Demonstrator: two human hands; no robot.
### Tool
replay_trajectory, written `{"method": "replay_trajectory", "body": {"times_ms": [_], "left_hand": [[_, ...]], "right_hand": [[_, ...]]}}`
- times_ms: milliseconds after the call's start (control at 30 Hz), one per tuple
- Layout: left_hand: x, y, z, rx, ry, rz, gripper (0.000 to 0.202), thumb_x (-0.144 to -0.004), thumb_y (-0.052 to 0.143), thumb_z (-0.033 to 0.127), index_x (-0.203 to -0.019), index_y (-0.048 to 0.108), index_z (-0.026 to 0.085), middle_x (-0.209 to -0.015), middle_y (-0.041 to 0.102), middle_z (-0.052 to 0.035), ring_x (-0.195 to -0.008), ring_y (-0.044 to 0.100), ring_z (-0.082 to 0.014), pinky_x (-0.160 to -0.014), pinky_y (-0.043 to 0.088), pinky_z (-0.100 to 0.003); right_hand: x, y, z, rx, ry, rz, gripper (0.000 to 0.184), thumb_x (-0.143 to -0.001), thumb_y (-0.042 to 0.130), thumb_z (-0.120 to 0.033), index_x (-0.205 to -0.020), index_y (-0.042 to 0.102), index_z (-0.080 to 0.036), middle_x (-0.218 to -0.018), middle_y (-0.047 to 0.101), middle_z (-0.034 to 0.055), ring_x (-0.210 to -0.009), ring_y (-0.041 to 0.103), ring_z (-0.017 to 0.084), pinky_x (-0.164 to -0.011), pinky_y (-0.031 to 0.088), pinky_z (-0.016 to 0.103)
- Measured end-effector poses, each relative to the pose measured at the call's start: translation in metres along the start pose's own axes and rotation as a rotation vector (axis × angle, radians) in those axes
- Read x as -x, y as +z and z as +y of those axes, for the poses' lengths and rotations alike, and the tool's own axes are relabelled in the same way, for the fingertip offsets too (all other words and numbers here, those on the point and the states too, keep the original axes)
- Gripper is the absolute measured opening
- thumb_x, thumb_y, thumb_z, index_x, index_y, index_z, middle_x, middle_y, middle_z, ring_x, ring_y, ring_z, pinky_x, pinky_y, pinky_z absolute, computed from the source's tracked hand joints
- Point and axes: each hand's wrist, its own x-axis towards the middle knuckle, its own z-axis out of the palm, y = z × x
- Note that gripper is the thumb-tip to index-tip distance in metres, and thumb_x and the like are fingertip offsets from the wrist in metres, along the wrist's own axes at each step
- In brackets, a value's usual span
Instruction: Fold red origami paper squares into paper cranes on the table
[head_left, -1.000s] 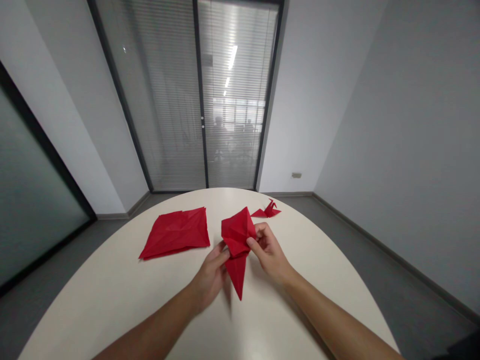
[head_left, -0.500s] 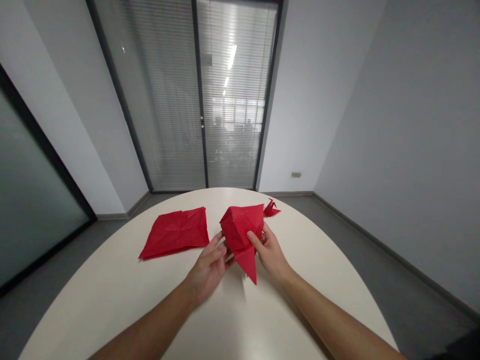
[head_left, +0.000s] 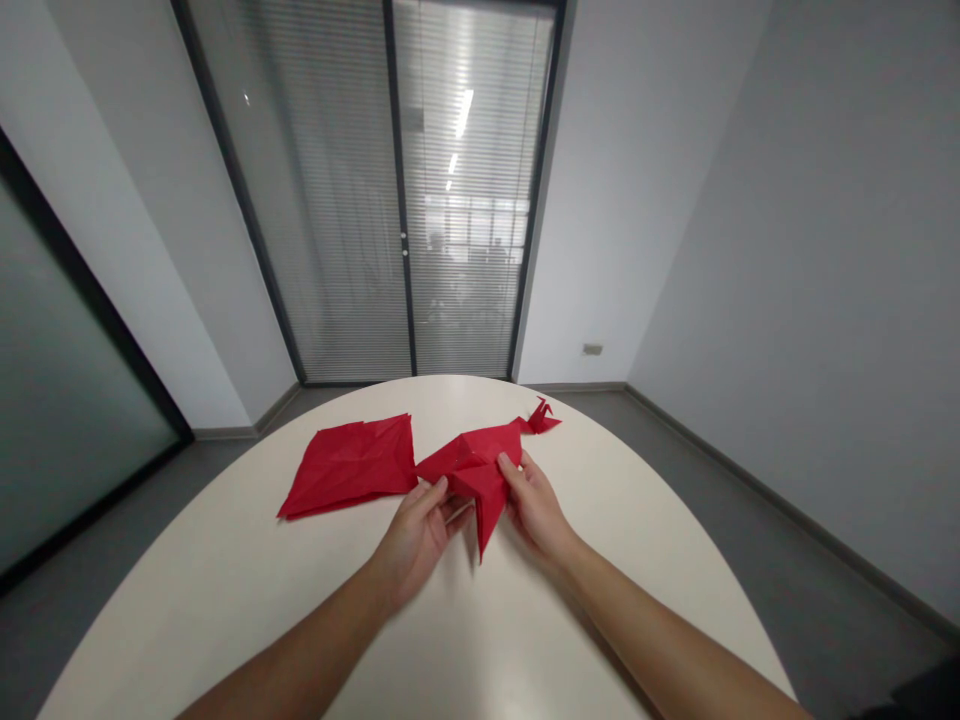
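Note:
Both my hands hold a partly folded red paper piece (head_left: 474, 468) just above the round white table (head_left: 225, 590). My left hand (head_left: 415, 535) pinches its left side with the thumb on top. My right hand (head_left: 535, 506) grips its right side, thumb on the paper. The piece is spread wide, with a point hanging down between my hands. A flat creased red paper sheet (head_left: 351, 464) lies to the left, touching or overlapped by the held piece. A small folded red paper crane (head_left: 543, 417) sits just behind the held piece on the right.
The table's curved far edge (head_left: 450, 380) runs just behind the papers. Beyond it are grey floor, a glass door with blinds (head_left: 397, 200) and grey walls. A glass partition stands at the left.
The held paper has opened out from a tall bunched shape into a wide flat one and come down toward the table. Both hands moved slightly lower and apart.

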Motion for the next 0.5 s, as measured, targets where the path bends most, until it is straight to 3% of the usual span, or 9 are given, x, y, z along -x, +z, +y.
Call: {"method": "replay_trajectory", "body": {"times_ms": [200,333,500], "left_hand": [[0.0019,0.0008,-0.0017,-0.067,-0.066,0.147,0.007,-0.082,0.069,0.012,-0.088,0.068,0.016,-0.087,0.076,-0.0048,-0.072,0.070,-0.0152,-0.070,0.058,-0.026],[0.0040,-0.0005,-0.0018,-0.042,-0.119,0.129,0.001,-0.083,0.067,0.013,-0.082,0.068,0.014,-0.071,0.073,-0.0050,-0.062,0.068,-0.0151,-0.062,0.058,-0.025],[0.0011,-0.0014,0.0007,-0.036,-0.167,0.148,0.014,-0.084,0.062,0.012,-0.071,0.066,0.013,-0.060,0.068,-0.0042,-0.051,0.063,-0.0127,-0.055,0.056,-0.023]], "right_hand": [[-0.0013,-0.0029,-0.0032,0.019,0.038,-0.047,0.050,-0.080,0.073,-0.058,-0.115,0.062,-0.023,-0.114,0.073,0.0076,-0.097,0.070,0.026,-0.086,0.056,0.039],[-0.0032,-0.0049,-0.0032,0.037,0.044,-0.043,0.052,-0.079,0.073,-0.059,-0.115,0.062,-0.023,-0.110,0.074,0.0082,-0.097,0.071,0.027,-0.086,0.056,0.041],[-0.0055,-0.0096,-0.0062,0.054,0.040,-0.022,0.046,-0.079,0.074,-0.057,-0.108,0.062,-0.023,-0.104,0.075,0.0061,-0.093,0.071,0.026,-0.085,0.057,0.040]]}}
